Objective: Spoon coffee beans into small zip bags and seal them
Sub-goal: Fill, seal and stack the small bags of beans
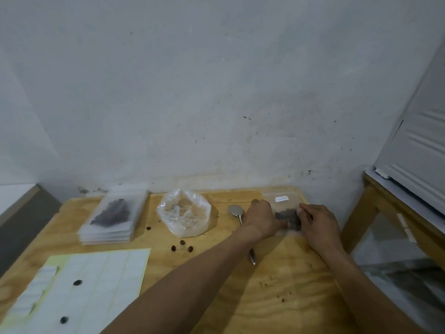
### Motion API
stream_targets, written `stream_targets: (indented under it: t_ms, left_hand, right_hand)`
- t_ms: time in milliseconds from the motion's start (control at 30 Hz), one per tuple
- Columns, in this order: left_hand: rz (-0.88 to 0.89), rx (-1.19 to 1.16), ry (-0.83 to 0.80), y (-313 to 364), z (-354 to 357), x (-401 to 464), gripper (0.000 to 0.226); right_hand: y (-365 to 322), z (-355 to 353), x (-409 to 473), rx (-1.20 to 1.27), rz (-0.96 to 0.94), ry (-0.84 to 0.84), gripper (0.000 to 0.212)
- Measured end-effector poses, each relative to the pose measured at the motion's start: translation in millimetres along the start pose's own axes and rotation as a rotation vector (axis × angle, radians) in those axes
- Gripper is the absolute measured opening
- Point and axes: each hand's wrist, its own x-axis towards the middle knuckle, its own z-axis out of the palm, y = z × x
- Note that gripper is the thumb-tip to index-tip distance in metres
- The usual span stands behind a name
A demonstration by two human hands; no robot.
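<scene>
both hands on a small zip bag, right of centre
left hand (261, 219) and right hand (317, 221) pinch the bean-filled zip bag (286, 213) flat on the table (277, 297); spoon (237, 213) lies just left.

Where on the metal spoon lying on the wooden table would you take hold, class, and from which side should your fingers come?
Grip the metal spoon by the near end of its handle, which pokes out below the left forearm, coming from the near side. It lies flat with its bowl toward the wall, and the left hand crosses above its middle, so only that tip is free. This is a judgement.
</scene>
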Motion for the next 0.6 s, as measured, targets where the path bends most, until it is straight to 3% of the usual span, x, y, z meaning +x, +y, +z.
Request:
stream_targets:
  t_ms: [133,300,400,600]
  left_hand:
    - [0.097,-0.151,0.143,-5,-22,-20,0.07]
    - [0.169,-0.319,0.438,-25,-86,-41,0.048]
    - [0.115,-0.395,0.581,-54,-132,-53,0.039]
    - [-0.119,-0.164,0.674,-158,-205,-87,0.037]
  right_hand:
    - [-17,-8,-7,-0.049,-0.033,0.061,0.046]
    - [-101,-12,-14,0.107,-0.219,0.142,0.039]
    - [-165,-3,-19,0.257,-0.324,0.097,0.032]
    - [-265,41,-44,0.373,-0.465,-0.126,0.03]
